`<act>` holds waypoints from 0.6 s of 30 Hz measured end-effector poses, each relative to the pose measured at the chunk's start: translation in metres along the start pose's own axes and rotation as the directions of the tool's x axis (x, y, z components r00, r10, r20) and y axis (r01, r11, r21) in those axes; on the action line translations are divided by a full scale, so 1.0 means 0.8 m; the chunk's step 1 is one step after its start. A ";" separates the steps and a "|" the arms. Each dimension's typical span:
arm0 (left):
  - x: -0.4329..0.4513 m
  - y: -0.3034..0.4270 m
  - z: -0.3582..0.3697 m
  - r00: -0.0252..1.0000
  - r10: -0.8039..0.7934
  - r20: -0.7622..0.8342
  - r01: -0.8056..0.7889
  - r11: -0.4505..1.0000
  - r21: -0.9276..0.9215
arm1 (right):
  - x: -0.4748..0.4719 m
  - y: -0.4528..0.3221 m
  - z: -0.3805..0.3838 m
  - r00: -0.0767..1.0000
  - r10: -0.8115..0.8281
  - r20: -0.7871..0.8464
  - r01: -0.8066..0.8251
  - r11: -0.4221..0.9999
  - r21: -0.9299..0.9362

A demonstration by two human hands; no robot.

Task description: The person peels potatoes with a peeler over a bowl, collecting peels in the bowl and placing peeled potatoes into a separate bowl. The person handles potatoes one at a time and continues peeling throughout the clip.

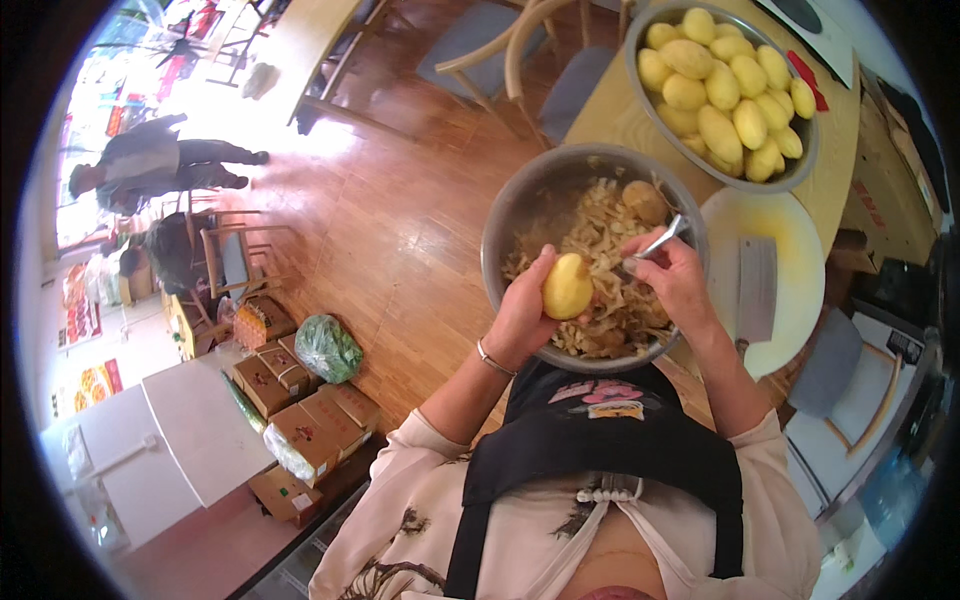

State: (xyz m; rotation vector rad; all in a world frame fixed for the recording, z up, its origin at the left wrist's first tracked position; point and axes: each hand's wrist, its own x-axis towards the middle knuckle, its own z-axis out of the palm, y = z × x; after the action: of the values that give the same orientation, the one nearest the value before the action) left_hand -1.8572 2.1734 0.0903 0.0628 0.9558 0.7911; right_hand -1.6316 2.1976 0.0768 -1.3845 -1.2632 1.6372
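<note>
My left hand (529, 306) holds a mostly peeled yellow potato (568, 286), with a brownish patch near its top. In my right hand (670, 274) is a metal peeler (666, 237), its handle angled up and to the right; my fingers hide part of it. Both hands are above a wide metal bowl (501, 217) that holds a heap of potato peelings (600, 217). An unpeeled brown potato (643, 201) rests on the peelings near the bowl's far right side.
A metal basin (811, 161) heaped with peeled potatoes stands on the wooden table (611, 112). A cleaver (756, 289) lies on a round, pale cutting board (799, 330) at right. Wooden chairs (487, 45), cardboard boxes (315, 427) and a bagged green vegetable (328, 347) are around the floor. A person (150, 161) stands far left.
</note>
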 end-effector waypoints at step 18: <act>-0.006 -0.003 0.022 0.987 -0.143 0.068 0.144 0.990 -0.006 | -0.021 -0.023 0.028 0.976 -0.037 0.214 -0.089 0.830 0.550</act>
State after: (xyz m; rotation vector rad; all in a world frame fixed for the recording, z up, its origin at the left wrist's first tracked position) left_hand -1.8437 2.1738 0.1032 0.0110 0.8823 0.6575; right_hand -1.6512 2.1824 0.0993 -0.8779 -0.7679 2.0103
